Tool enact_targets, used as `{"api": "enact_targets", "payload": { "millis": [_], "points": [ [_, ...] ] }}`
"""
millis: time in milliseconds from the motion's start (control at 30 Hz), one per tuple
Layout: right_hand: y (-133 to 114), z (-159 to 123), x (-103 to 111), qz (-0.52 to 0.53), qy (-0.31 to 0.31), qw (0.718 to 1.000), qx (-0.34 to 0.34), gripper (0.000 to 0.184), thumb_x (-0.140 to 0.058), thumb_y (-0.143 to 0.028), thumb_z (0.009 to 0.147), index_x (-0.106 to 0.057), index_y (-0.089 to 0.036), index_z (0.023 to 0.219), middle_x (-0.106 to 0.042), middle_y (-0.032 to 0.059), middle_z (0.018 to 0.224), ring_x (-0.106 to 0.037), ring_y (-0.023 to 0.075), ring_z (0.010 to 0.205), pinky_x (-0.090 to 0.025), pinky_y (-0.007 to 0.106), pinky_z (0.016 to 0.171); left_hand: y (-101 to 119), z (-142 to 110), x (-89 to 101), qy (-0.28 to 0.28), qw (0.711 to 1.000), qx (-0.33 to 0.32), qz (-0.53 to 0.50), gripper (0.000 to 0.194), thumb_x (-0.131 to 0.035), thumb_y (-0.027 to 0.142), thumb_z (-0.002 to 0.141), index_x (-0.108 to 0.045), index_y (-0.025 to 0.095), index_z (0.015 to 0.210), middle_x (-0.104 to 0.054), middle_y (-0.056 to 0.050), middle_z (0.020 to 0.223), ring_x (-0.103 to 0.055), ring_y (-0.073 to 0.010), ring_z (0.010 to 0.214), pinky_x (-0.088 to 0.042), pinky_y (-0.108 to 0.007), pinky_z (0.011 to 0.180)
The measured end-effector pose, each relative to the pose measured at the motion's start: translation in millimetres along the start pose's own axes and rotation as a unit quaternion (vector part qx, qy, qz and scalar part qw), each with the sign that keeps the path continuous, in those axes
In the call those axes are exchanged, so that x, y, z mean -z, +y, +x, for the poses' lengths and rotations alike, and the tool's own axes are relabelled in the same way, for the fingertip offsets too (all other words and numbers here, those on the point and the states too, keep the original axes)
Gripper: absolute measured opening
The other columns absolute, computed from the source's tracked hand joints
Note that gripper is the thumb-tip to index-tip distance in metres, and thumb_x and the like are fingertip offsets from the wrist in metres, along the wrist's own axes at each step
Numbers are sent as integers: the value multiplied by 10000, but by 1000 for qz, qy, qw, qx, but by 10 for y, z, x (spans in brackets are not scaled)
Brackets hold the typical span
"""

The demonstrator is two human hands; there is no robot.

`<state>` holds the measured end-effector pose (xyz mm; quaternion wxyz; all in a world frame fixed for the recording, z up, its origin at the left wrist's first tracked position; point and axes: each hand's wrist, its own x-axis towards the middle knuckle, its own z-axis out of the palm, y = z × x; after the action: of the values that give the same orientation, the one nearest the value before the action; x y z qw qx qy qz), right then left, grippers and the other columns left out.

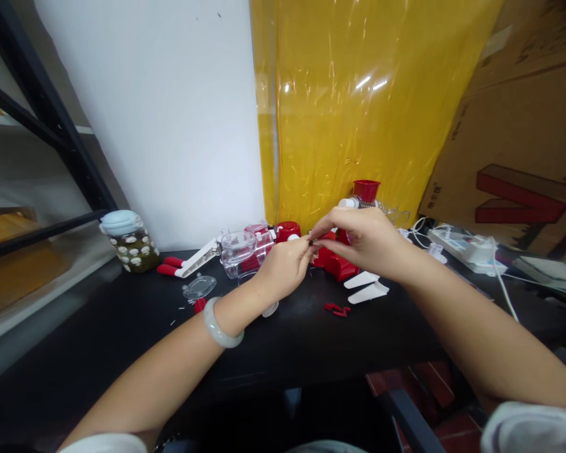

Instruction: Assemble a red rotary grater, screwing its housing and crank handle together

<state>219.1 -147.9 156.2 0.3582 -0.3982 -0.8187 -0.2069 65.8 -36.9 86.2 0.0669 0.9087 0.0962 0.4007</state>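
Note:
My left hand (pixel 287 269), with a pale bangle (pixel 221 326) on its wrist, is closed, fingers pressed together. My right hand (pixel 370 240) meets it fingertip to fingertip in a pinch; whatever is between them is too small to make out. Behind and below the hands lie red plastic parts (pixel 340 267). To the left are a clear plastic housing (pixel 238 251) and a white-and-red handle (pixel 195 259). Two white tapered pieces (pixel 368 294) and small red pieces (pixel 337 309) rest on the table below my right hand.
A jar with a light blue lid (pixel 128 242) stands at the back left. A clear oval part (pixel 199 287) lies on the black table (pixel 283 352). A red cup (pixel 366 189) is at the back; a white power strip (pixel 466 250) with cables sits right, by a cardboard box (pixel 519 138).

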Motion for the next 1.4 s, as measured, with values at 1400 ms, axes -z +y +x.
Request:
{"api": "enact_targets", "payload": {
  "millis": [1400],
  "points": [
    [318,-582,-1472,281,-98,921,-252,243,-564,-398,909,-540,-187,1026,-691,63,976,-660,191,902,-512,342,829,-171,307,351,152,866,233,-416,421,-549,575,886,-562,158,827,-669,-15,615,-726,-172,682,-603,-284,647]
  ]
}}
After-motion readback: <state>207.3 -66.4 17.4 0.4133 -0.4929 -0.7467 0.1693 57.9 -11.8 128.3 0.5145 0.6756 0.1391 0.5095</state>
